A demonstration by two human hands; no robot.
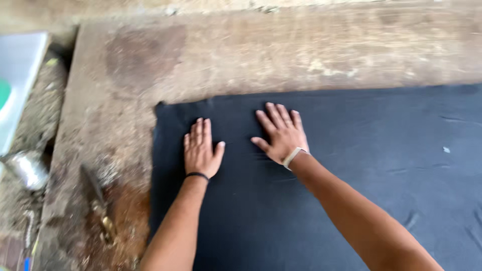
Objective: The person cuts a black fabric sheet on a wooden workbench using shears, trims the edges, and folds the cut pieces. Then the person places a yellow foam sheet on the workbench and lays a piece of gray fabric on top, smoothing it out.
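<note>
Pressing flat on the black cloth (pixel 311 190), both hands lie palm down with fingers extended and only slightly parted, gripping nothing. The left hand (pixel 201 149) sits near the cloth's upper left corner; the right hand (pixel 281 135) rests just beside it, further in from that corner, thumb pointing toward the left hand. A dark band circles the left wrist and a pale band the right.

The cloth is spread over a worn wooden surface (pixel 251 55), covering its lower right part and running out of view at the right and bottom edges. To smooth it well, I judge the palms should keep even pressure and glide outward from the corner, since faint creases show on the cloth far right of the hands, along with a small pale speck (pixel 446 149).

Left of the cloth's edge, on bare stained wood, lies a thin dark tool (pixel 93 185), too blurred to identify, with crumbs of debris around it. Further left, beyond the wood, sit a shiny metal object (pixel 27 169) and a pale flat panel (pixel 17 75). Nothing lies on the cloth near the hands.
</note>
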